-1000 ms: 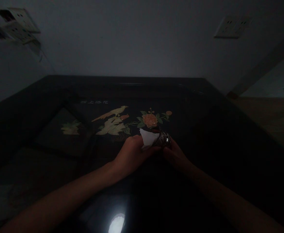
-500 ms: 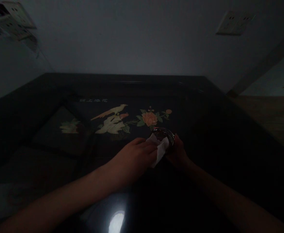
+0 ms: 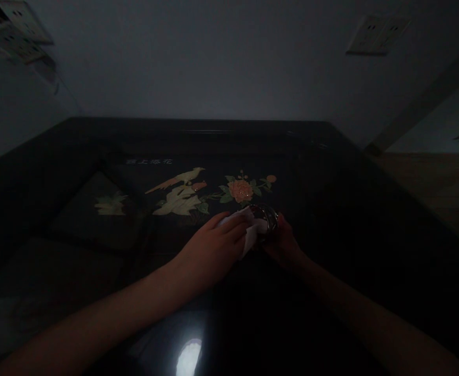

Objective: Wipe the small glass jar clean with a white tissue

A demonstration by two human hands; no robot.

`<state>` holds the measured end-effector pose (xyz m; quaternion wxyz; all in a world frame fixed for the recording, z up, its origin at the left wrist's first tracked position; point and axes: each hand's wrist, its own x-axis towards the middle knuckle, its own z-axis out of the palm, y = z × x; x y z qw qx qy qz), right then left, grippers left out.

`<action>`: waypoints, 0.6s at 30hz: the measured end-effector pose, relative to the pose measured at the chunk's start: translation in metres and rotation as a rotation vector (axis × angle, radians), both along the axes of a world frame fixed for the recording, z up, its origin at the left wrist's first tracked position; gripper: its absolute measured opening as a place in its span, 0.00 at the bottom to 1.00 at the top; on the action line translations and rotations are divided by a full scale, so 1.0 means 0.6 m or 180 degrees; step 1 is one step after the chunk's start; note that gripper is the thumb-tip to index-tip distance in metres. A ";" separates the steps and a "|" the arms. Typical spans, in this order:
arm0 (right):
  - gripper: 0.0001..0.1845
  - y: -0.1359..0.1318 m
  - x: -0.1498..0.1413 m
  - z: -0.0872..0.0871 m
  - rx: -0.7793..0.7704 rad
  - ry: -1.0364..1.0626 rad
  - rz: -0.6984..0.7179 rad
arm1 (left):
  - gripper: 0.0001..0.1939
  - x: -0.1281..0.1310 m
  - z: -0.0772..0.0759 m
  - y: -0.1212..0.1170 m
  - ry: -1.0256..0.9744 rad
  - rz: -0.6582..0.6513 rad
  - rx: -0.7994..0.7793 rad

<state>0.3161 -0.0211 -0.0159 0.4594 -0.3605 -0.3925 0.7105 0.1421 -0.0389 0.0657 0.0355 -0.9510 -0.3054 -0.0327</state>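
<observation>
Over the middle of a dark glossy tabletop (image 3: 221, 313), my left hand (image 3: 216, 248) is closed on a white tissue (image 3: 249, 237). Part of the tissue lies against the opening of a shiny, round vessel (image 3: 269, 216) that looks like a glass. My right hand (image 3: 284, 243) grips this glass from its right side, with its mouth tilted toward my left hand. Most of the right fingers and the glass's lower part are lost in shadow.
A bird picture (image 3: 180, 190) and an orange flower (image 3: 240, 191) decorate the tabletop beyond my hands. Behind it rises a pale wall (image 3: 198, 62) with a socket plate (image 3: 376, 35) at right and more sockets (image 3: 18, 42) at left. The light is dim.
My left hand with the tissue has shifted slightly left and away from me, drawing back from the glass. The glass has turned a little in my right hand, and more of its rim shows.
</observation>
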 end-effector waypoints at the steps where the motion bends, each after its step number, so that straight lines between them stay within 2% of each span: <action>1: 0.33 0.000 0.000 0.002 0.0015 0.0015 -0.0006 | 0.13 0.001 -0.001 0.001 -0.0012 0.0033 -0.0119; 7: 0.23 -0.003 0.001 0.010 0.0151 0.0388 -0.0181 | 0.15 0.005 0.004 0.002 -0.0617 0.0258 -0.1279; 13: 0.22 -0.001 0.001 0.008 0.0065 0.0380 -0.0199 | 0.13 0.008 0.023 -0.008 -0.2045 0.0808 -0.3023; 16: 0.22 0.001 0.001 0.010 0.0058 0.0327 -0.0212 | 0.14 0.011 0.018 -0.013 -0.2240 0.0924 -0.3329; 18: 0.22 0.002 0.001 0.013 0.0083 0.0325 -0.0202 | 0.14 0.014 0.010 -0.016 -0.2110 0.0911 -0.3161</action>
